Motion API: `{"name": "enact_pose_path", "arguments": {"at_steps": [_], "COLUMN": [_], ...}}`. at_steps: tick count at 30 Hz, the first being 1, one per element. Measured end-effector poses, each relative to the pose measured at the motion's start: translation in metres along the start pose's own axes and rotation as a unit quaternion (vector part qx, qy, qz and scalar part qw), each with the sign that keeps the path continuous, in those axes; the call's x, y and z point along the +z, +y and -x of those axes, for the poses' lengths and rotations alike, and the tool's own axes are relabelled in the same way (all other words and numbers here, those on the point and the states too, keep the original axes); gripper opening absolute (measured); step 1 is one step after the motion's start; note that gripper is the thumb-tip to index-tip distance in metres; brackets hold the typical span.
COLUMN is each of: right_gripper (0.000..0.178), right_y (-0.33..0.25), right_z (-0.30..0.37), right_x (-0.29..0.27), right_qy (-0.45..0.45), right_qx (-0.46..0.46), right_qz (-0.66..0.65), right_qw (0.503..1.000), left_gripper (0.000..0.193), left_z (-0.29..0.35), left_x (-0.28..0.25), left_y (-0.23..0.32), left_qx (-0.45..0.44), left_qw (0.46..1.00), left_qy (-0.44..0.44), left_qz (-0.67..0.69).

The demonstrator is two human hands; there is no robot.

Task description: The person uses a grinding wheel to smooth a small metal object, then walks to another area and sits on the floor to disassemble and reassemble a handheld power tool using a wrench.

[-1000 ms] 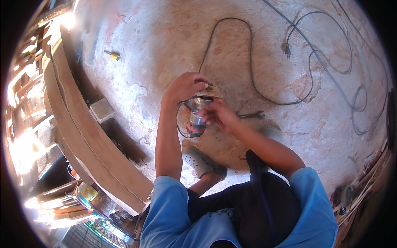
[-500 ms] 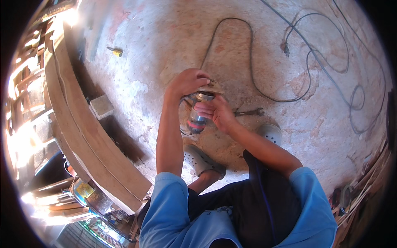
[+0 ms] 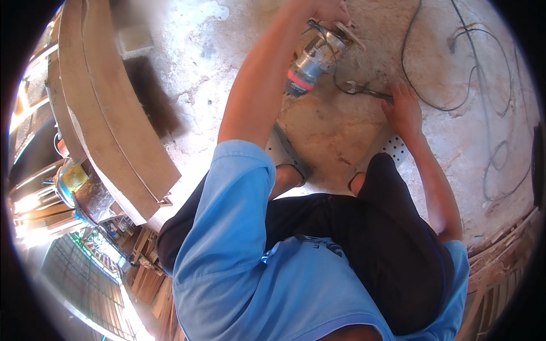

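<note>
At the top edge, my left hand (image 3: 331, 10) is closed around the base end of a trim router (image 3: 311, 65), a silver, cylindrical power tool with a red band and dark cap. The router tilts, with its flat base plate (image 3: 351, 36) up and its cap pointing down toward my left foot. Part of my left hand is cut off by the frame. On the floor to its right lies an open-ended wrench (image 3: 367, 91). My right hand (image 3: 405, 111) is over the wrench's right end, fingers stretched out and thumb beside it; that end is hidden.
Long wooden boards (image 3: 108, 113) lie along the left, beside a pale block (image 3: 136, 41). A dark cord (image 3: 405, 62) loops over the concrete floor at the right. My feet, in grey clogs (image 3: 290, 150), stand close below the tool. Wood strips (image 3: 506, 244) lie at the lower right.
My right hand has left the router and moved right to the wrench. My left hand still holds the router, now tilted. The view has shifted, and the yellow piece at the upper left is out of frame.
</note>
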State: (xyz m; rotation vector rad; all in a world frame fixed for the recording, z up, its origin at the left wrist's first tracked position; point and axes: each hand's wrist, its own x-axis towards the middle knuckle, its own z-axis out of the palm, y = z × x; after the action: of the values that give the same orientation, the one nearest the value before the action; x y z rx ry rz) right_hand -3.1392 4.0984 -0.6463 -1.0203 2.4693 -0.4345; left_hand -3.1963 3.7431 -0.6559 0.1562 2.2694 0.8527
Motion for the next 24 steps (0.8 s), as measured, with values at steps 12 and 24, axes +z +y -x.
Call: {"name": "enact_pose_path", "arguments": {"at_steps": [12,24], "right_gripper": [0.032,0.067], "right_y": [-0.001,-0.089], "right_z": [0.004,-0.063], "right_x": [0.005,-0.006], "right_qy": [0.043,-0.129], "right_qx": [-0.071,0.244], "right_qz": [0.031,-0.773], "right_qw": [0.996,0.572], "left_gripper": [0.035,0.033], "left_z": [0.013,0.025], "left_x": [-0.009,-0.015], "left_y": [0.019,0.038], "left_qx": [-0.041,-0.109], "left_qw": [0.998,0.989], "left_qy": [0.013,0.006], "left_qz": [0.056,0.104]}}
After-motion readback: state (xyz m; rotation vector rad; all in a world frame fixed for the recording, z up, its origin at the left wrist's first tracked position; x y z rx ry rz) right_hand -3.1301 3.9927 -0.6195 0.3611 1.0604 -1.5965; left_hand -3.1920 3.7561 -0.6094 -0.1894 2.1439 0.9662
